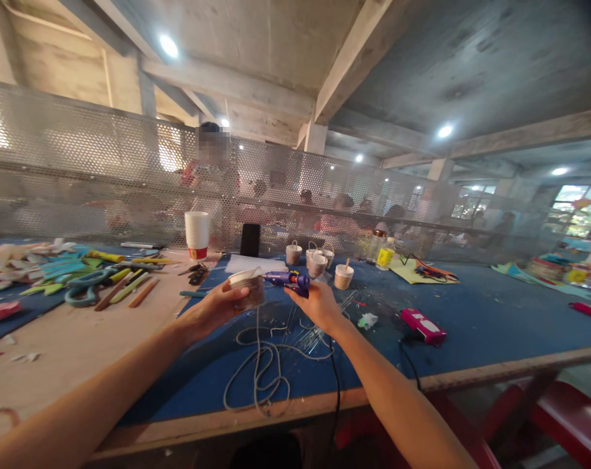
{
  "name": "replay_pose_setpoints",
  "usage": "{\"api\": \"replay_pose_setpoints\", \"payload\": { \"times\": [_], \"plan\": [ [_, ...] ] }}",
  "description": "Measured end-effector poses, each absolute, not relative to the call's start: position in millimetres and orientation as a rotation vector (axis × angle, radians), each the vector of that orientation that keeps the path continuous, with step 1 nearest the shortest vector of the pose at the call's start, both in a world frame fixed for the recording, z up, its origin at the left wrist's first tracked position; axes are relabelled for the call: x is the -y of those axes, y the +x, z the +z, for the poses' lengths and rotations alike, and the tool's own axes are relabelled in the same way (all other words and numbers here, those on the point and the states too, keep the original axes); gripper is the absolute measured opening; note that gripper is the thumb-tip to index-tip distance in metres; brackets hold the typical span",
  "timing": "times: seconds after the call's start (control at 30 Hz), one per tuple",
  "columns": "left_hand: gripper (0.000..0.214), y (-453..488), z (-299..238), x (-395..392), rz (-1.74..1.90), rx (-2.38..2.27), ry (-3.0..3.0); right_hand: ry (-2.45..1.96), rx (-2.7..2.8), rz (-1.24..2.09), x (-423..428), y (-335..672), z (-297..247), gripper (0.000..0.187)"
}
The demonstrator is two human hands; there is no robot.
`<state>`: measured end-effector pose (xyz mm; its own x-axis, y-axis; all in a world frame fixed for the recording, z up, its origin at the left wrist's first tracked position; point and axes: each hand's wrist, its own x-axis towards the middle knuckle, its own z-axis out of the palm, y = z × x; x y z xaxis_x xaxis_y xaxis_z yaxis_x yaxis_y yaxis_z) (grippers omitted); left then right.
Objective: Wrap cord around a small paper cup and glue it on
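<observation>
My left hand (233, 298) is closed around a small paper cup (251, 296), its side partly wrapped in grey cord. My right hand (317, 301) grips a blue glue gun (288, 280), whose nozzle points left and meets or nearly meets the side of the cup; I cannot tell which. From the cup a loose grey cord (259, 352) hangs down and lies in loops on the blue mat. Beside the cord, under my right hand, clear glue sticks or strands (312, 339) are scattered. A black cable (335, 374) runs down from the glue gun over the table edge.
Several small cups (317, 265) stand behind my hands, near another cup with a stick (343, 277). A stack of paper cups (196, 229), scissors (83, 286) and craft scraps lie left. Rightward are a yellow bottle (386, 254) and a pink box (422, 326). A perforated metal screen (276, 202) stands behind.
</observation>
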<state>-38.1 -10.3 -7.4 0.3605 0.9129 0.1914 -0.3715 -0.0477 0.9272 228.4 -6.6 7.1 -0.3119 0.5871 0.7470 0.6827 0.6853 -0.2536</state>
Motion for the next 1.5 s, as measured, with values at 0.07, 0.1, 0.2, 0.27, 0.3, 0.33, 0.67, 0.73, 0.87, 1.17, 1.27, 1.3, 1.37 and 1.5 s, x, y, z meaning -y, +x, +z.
{"api": "replay_pose_setpoints", "payload": {
  "times": [0.07, 0.1, 0.2, 0.27, 0.3, 0.33, 0.67, 0.73, 0.87, 1.17, 1.27, 1.3, 1.37, 1.5],
  "plan": [
    [0.043, -38, -7, 11, 1.144, -0.592, 1.189, -0.984, 2.013, -0.129, 7, 228, 8, 0.028],
    [0.043, -38, -7, 11, 1.141, -0.592, 1.188, -0.984, 2.013, -0.120, 8, 228, 8, 0.027],
    [0.044, -37, -5, 12, 1.143, -0.604, 1.177, -0.998, 1.998, -0.050, 9, 226, 10, 0.025],
    [0.044, -36, -2, 15, 1.149, -0.620, 1.160, -1.030, 1.959, 0.104, 9, 225, 11, 0.027],
    [0.043, -35, 0, 17, 1.147, -0.629, 1.152, -1.045, 1.927, 0.232, 8, 225, 11, 0.030],
    [0.042, -35, 2, 19, 1.142, -0.638, 1.143, -1.049, 1.880, 0.381, 7, 224, 12, 0.033],
    [0.041, -33, 8, 28, 1.166, -0.637, 1.071, -0.967, 1.266, 1.327, -21, 238, 7, 0.033],
    [0.041, -32, 9, 30, 1.170, -0.631, 1.066, -1.040, 1.276, 1.303, -26, 243, 2, 0.031],
    [0.038, -31, 10, 32, 1.184, -0.619, 1.076, -1.228, 1.434, 1.227, -33, 251, -9, 0.032],
    [0.019, -33, 10, 33, 1.130, -0.565, 1.067, -1.630, 1.951, 0.546, -38, 258, -17, 0.061],
    [0.026, -33, 11, 33, 1.111, -0.573, 1.098, -1.718, 2.004, 0.290, -33, 257, -17, 0.050],
    [0.029, -32, 11, 33, 1.099, -0.582, 1.110, -1.704, 1.989, 0.198, -31, 256, -16, 0.046],
    [0.036, -31, 11, 34, 1.081, -0.606, 1.127, -1.566, 1.944, 0.084, -27, 249, -12, 0.033],
    [0.045, -28, 9, 32, 1.067, -0.637, 1.143, -0.968, 1.984, 0.332, -18, 225, 5, 0.023]
  ]
}}
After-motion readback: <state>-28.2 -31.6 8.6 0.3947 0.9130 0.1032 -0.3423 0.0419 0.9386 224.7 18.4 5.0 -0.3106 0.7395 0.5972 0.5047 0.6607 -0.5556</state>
